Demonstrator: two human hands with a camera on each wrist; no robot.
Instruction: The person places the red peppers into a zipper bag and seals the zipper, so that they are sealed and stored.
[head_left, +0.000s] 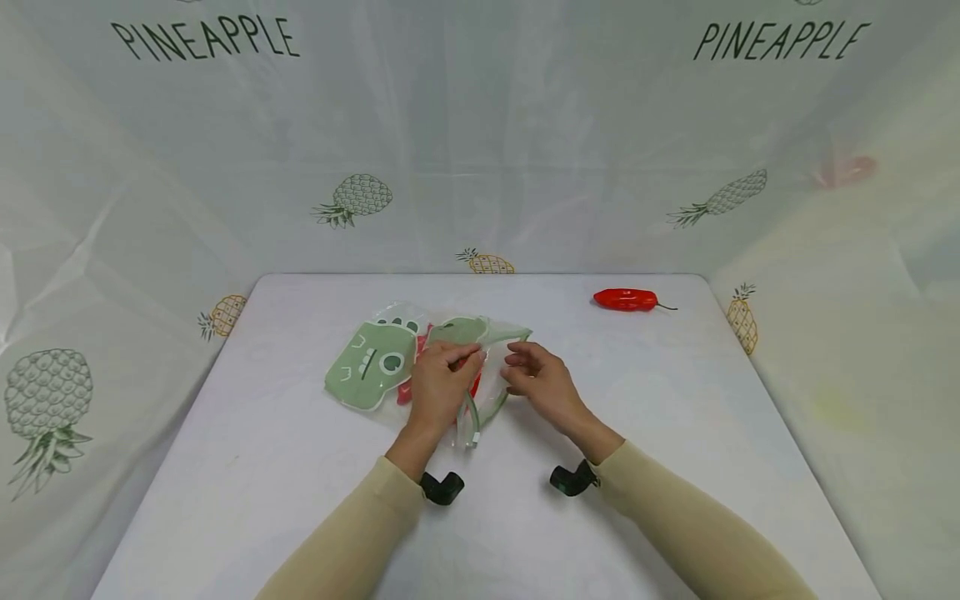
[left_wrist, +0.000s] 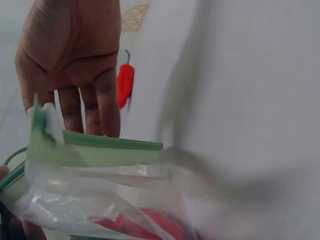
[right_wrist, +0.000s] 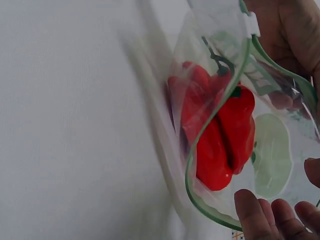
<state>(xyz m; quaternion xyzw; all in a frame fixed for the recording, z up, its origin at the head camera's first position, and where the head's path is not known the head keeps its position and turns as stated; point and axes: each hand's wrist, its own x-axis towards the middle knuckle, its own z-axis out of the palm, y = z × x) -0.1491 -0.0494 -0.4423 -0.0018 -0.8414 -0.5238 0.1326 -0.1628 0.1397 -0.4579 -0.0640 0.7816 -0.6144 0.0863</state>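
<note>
A clear zip bag (head_left: 367, 367) with a green cartoon print and green zip edges lies on the table, its mouth spread apart. My left hand (head_left: 437, 383) pinches the bag near its mouth. Beside the opening is my right hand (head_left: 549, 390), fingers loosely bent and holding nothing; in the right wrist view its fingertips (right_wrist: 247, 202) are close to the green rim. Several red peppers (right_wrist: 215, 145) lie inside the bag, seen through the mouth. A white slider (right_wrist: 251, 25) sits on the zip edge. Part of the left hand is hidden behind the bag there.
One more red pepper (head_left: 626, 300) with a dark stem lies at the back right of the white table (head_left: 675, 417). Behind the table hangs a pale curtain (head_left: 525, 125) printed with pineapples.
</note>
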